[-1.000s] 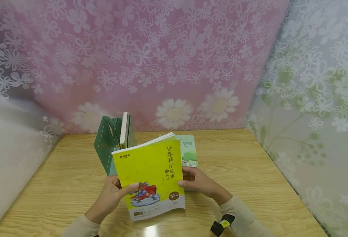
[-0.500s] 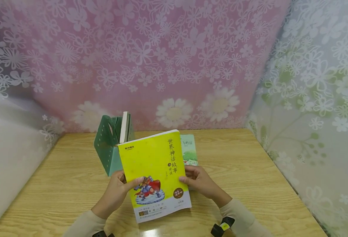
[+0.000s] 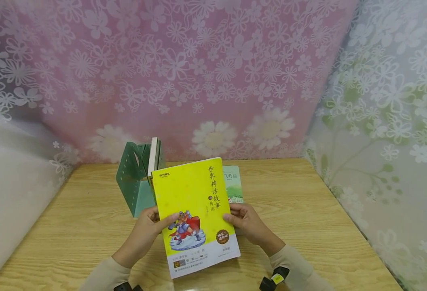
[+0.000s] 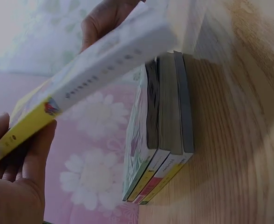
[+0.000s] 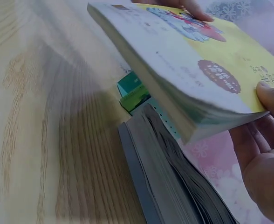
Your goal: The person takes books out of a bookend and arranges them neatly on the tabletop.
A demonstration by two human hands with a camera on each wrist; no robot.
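A yellow paperback book (image 3: 191,194) with a white lower band and a cartoon figure in a red cape is held up over the table, its front cover facing me. My left hand (image 3: 144,234) grips its left edge, thumb on the cover. On the opposite edge, my right hand (image 3: 251,226) pinches the book between thumb and fingers. Behind it lies a stack of books (image 4: 162,126), topped by a light green one (image 3: 233,186) that the yellow book partly covers. The right wrist view shows the held book (image 5: 211,60) raised above that stack (image 5: 160,172).
A green perforated bookend (image 3: 130,178) stands at the back left, with a few upright books (image 3: 153,155) against its far side. The wooden table (image 3: 286,202) meets a pink floral curtain (image 3: 213,81) at the back and pale floral sheets at the sides.
Both hands have shifted the yellow book slightly to the right. Its cover has turned more squarely toward me, and the page edges at its top have gone from sight.
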